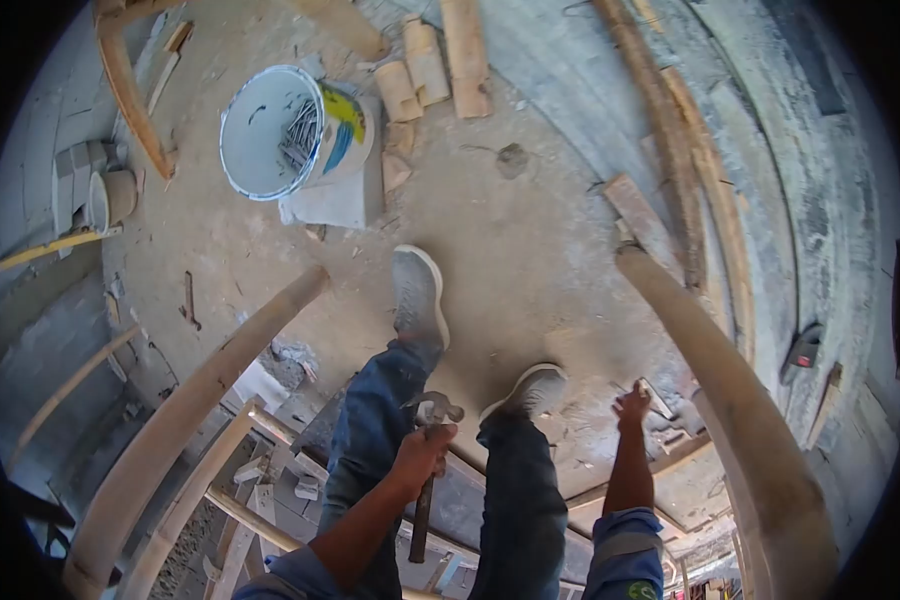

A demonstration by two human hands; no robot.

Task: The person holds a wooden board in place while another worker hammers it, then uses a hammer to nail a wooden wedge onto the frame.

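My left hand is closed around the handle of a claw hammer. The hammer's metal head sticks out above my fist, and the handle points down between my legs. Off to the right, my right hand reaches forward, its fingers partly spread. Nothing shows clearly in it. A small piece of wood lies right beside those fingers; whether they touch it I cannot tell. Ahead of my left shoe, a white bucket stands tilted on a pale block, with many nails inside.
Wooden poles rise on both sides of me, left and right. Long boards and beams lie at right. Wood offcuts sit beyond the bucket. A small pail stands far left. Framing timbers cross below me.
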